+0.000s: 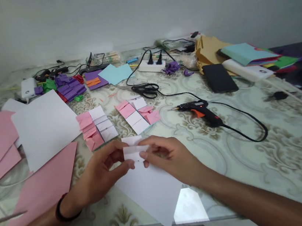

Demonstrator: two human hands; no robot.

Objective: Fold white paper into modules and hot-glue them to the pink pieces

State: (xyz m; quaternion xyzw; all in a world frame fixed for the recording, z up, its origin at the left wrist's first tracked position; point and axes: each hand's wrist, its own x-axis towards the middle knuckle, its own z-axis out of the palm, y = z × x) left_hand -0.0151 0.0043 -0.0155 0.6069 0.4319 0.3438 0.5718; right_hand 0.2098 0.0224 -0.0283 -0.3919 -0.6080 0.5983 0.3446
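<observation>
Pinching a small white paper piece (131, 151) at the centre of the clock, the left hand (99, 175) and right hand (170, 156) each grasp one side with thumb and fingers; the piece is plain, folded across its width, with a small dark mark near its lower edge; a white sheet (153, 192) lies at six; a pink-and-white panel (138, 116) sits at twelve, another at ten, a glue gun (198, 110) at two; near twelve, far back, a clear pack (107, 58) seems to hold slim sticks, too blurred to count
</observation>
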